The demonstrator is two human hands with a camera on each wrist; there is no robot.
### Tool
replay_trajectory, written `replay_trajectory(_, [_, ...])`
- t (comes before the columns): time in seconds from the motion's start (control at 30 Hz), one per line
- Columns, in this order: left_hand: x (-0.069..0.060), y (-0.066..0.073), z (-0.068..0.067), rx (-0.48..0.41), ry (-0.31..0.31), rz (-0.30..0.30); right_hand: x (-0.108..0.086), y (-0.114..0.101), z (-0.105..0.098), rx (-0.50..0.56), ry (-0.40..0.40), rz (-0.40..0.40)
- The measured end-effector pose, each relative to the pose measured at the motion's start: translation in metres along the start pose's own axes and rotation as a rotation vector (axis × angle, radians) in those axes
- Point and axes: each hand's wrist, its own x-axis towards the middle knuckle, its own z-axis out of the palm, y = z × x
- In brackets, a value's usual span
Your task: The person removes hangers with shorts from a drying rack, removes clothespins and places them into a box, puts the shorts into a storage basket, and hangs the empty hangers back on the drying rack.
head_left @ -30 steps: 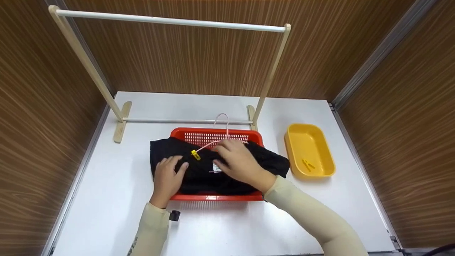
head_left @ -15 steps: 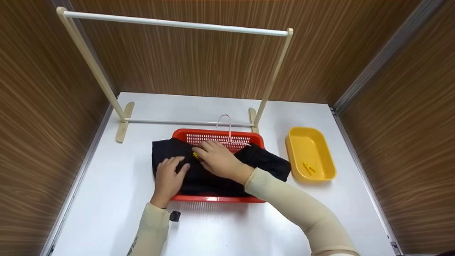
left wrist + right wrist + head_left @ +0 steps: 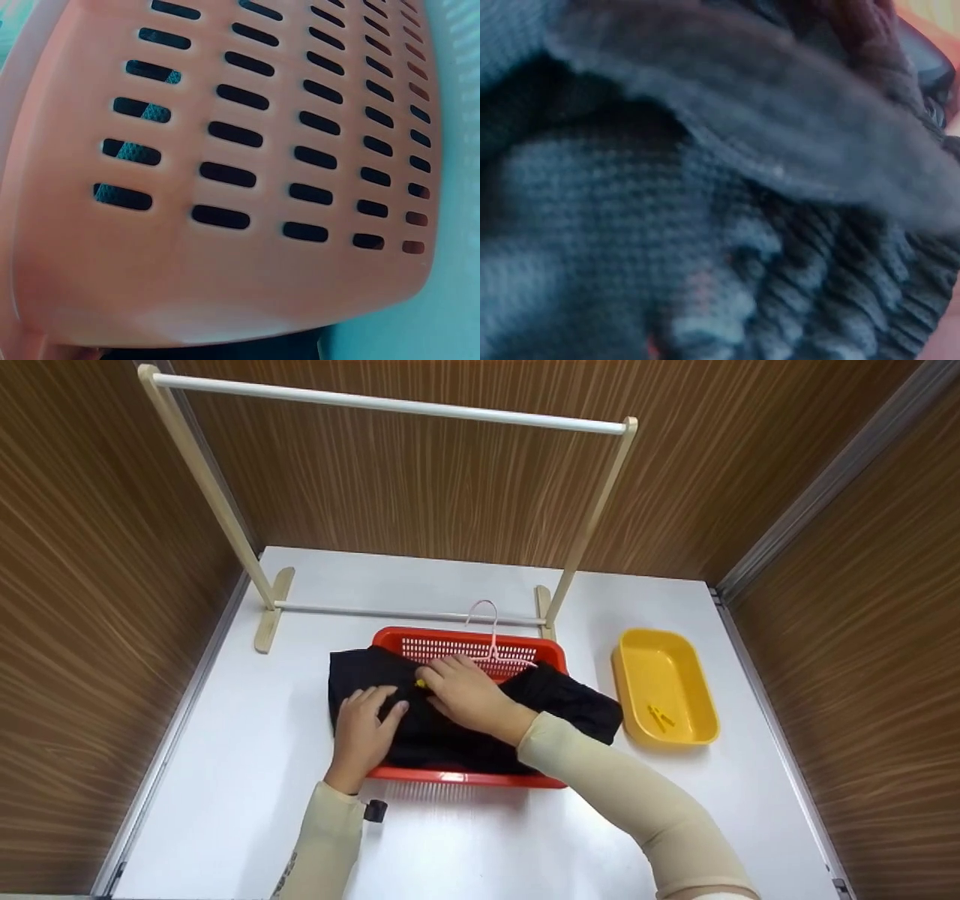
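A black garment (image 3: 457, 746) lies across the red basket (image 3: 465, 778), its ends hanging over both sides. My left hand (image 3: 364, 727) rests on its left part, thumb apart from the fingers. At the garment's upper edge my right hand (image 3: 469, 694) pinches a yellow clothespin (image 3: 420, 684), mostly hidden by the fingertips. A pink hanger (image 3: 493, 637) shows its hook and right arm behind that hand; its left arm is covered. Close up in the right wrist view, dark knit cloth (image 3: 607, 225) has a gathered band (image 3: 840, 285). The left wrist view shows the basket's slotted wall (image 3: 180, 262).
Behind the basket stands a wooden rack with a white top bar (image 3: 390, 405). To the right, a yellow tray (image 3: 667, 660) holds another yellow clothespin (image 3: 660, 718). Wood-grain panels (image 3: 450, 487) enclose the white table (image 3: 225, 780) at the back and sides.
My right hand has moved left from the hanger's middle to the yellow clothespin and taken hold of it. The left hand stays on the garment. The head view has shifted slightly.
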Motion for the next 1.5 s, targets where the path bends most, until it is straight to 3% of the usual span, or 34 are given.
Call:
replay_trajectory(0.27, [-0.001,0.0,0.001,0.014,-0.005,-0.008,0.005,0.007,-0.004,0.023,0.115,-0.02])
replay_trajectory(0.63, [-0.001,0.0,0.0,0.016,0.015,0.023,0.003,0.012,-0.002,0.153,0.074,0.088])
replay_trajectory(0.87, [-0.001,0.0,-0.001,0.025,0.019,0.024,0.003,0.017,-0.004,0.222,0.125,0.146])
replay_trajectory(1.1, [0.0,0.001,0.0,0.012,0.014,0.015,0.003,0.016,-0.009,0.267,0.126,0.239])
replay_trajectory(1.3, [-0.007,0.001,0.001,0.006,0.015,0.004,-0.001,0.015,-0.006,0.231,0.097,0.21])
replay_trajectory(1.5, [-0.002,0.002,0.002,0.004,0.005,-0.003,-0.005,0.021,-0.008,0.207,0.066,0.167])
